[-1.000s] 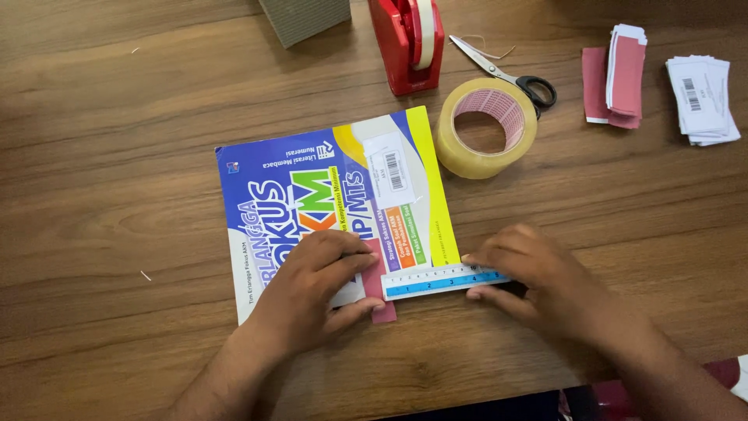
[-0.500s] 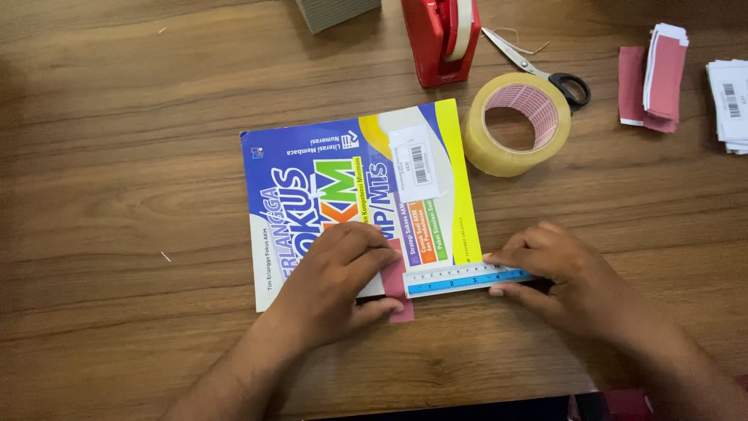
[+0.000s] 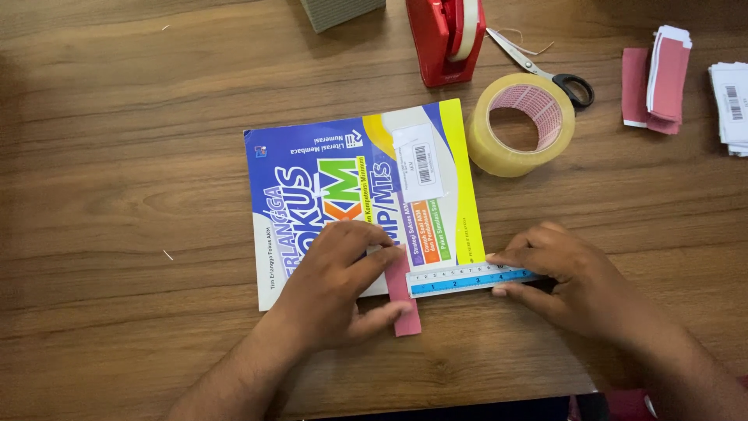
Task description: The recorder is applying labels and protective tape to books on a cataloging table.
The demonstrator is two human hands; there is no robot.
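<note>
wooden table [image 3: 117, 156] bears a book [image 3: 312, 171], tape roll [image 3: 520, 125], red dispenser [image 3: 446, 39], scissors [image 3: 545, 66].

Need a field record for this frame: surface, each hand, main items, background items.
surface: brown wooden table
left hand: pressing a pink paper strip onto a blue and yellow softcover book
right hand: fingers pinning a blue and white ruler at the book's near edge
ruler: lies beside the pink strip
behind book: roll of clear packing tape, red tape dispenser, black-handled scissors
far right: stack of pink paper slips, white barcode labels
</note>
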